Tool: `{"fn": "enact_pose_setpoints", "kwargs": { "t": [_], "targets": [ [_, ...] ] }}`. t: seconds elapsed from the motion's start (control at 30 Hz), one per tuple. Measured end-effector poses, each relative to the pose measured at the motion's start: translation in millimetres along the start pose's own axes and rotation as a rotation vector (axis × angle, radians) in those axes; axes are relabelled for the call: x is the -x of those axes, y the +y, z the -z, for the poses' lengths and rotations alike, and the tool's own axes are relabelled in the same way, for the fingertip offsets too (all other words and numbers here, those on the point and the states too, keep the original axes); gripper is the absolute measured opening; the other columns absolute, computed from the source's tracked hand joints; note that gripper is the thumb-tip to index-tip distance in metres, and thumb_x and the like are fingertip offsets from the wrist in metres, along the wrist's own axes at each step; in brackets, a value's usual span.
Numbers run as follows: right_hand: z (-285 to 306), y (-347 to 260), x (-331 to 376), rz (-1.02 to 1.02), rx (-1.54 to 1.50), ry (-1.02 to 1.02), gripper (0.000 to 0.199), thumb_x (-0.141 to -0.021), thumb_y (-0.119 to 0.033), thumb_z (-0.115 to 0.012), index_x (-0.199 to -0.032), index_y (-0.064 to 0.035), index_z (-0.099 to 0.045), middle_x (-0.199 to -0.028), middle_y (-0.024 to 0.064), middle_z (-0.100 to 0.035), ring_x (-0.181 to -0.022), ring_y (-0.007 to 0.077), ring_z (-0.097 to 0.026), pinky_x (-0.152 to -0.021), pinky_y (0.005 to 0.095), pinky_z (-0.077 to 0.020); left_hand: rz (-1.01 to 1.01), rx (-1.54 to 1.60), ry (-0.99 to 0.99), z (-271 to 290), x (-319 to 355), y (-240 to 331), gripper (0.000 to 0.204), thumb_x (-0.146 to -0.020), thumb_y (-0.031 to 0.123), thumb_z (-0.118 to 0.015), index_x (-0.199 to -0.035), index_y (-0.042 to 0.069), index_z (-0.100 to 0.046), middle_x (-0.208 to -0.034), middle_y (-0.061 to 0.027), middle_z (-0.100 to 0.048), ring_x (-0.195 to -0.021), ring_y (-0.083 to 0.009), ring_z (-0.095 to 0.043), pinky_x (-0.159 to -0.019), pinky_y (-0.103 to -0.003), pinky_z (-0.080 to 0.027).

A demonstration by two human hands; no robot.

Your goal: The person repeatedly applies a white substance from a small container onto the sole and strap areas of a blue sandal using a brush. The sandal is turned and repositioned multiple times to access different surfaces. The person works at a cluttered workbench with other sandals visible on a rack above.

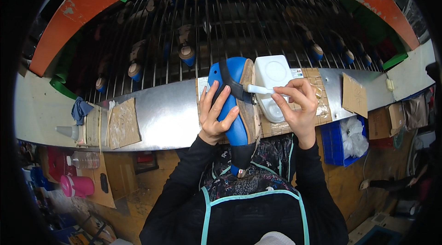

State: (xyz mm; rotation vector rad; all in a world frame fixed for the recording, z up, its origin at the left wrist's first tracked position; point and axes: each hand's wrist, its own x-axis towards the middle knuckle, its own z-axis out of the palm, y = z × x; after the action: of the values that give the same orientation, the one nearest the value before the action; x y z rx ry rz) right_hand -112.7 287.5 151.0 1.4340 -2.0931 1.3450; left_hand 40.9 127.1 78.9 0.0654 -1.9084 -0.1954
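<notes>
My left hand (216,114) is wrapped round a blue shoe last (236,125) that carries black straps (224,72) and a brown insole (251,123) along its right side. The last is tilted on its side, toe end away from me and heel end by my apron. Between thumb and fingers of my right hand (299,104) is a slim white brush (261,89). Its pale tip is close to the insole edge by the strap; whether they touch I cannot tell. Under and beyond the right hand stands a white plastic container (275,71).
Ahead, a conveyor of metal rods (207,24) carries several shoes on blue lasts (186,54). A metal ledge (168,111) runs before it, with cardboard pieces (123,123) at left and right. Below right is a blue crate (332,141) of plastic bags; a pink container (76,185) stands lower left.
</notes>
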Motion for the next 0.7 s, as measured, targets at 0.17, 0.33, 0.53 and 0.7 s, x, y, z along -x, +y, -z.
{"fn": "enact_pose_setpoints", "kwargs": {
  "t": [0.17,0.33,0.53,0.7],
  "targets": [
    [-5.5,3.0,-3.3,-0.086,-0.087,0.107,0.016,-0.076,-0.018,-0.08,-0.089,-0.0104,-0.076,-0.087,0.0007,-0.058,-0.063,0.0108,-0.049,-0.072,0.0296,-0.0306,-0.006,0.021,-0.001,-0.7,-2.4,1.6,0.031,-0.082,0.016,-0.071,-0.108,0.025,-0.056,-0.122,-0.0134,-0.065,-0.116,-0.0426,-0.059,-0.098,-0.056,-0.044],
    [-10.9,3.0,0.2,-0.082,-0.059,0.192,0.017,-0.076,-0.018,-0.08,-0.091,-0.0103,-0.075,-0.086,0.0006,-0.058,-0.065,0.0111,-0.049,-0.072,0.0296,-0.0302,-0.023,0.022,-0.005,-1.1,-4.8,2.9,0.032,-0.082,0.016,-0.071,-0.108,0.025,-0.056,-0.122,-0.0135,-0.065,-0.116,-0.043,-0.059,-0.098,-0.056,-0.045],
    [3.6,2.6,0.5,0.023,0.018,0.078,0.017,-0.076,-0.018,-0.08,-0.09,-0.0099,-0.075,-0.085,0.0008,-0.058,-0.065,0.0115,-0.049,-0.073,0.0292,-0.0302,-0.028,0.026,-0.015,-0.2,-7.4,4.1,0.032,-0.082,0.016,-0.071,-0.108,0.025,-0.056,-0.123,-0.0132,-0.065,-0.116,-0.0422,-0.059,-0.098,-0.056,-0.045],
    [1.9,6.2,-4.5,-0.07,-0.101,0.113,0.016,-0.076,-0.018,-0.08,-0.09,-0.0099,-0.075,-0.086,0.0007,-0.057,-0.064,0.0112,-0.049,-0.073,0.0289,-0.0306,-0.036,0.022,-0.023,0.5,-9.1,5.0,0.032,-0.082,0.016,-0.071,-0.108,0.025,-0.056,-0.123,-0.0129,-0.065,-0.117,-0.0421,-0.059,-0.097,-0.056,-0.045]
  ]
}}
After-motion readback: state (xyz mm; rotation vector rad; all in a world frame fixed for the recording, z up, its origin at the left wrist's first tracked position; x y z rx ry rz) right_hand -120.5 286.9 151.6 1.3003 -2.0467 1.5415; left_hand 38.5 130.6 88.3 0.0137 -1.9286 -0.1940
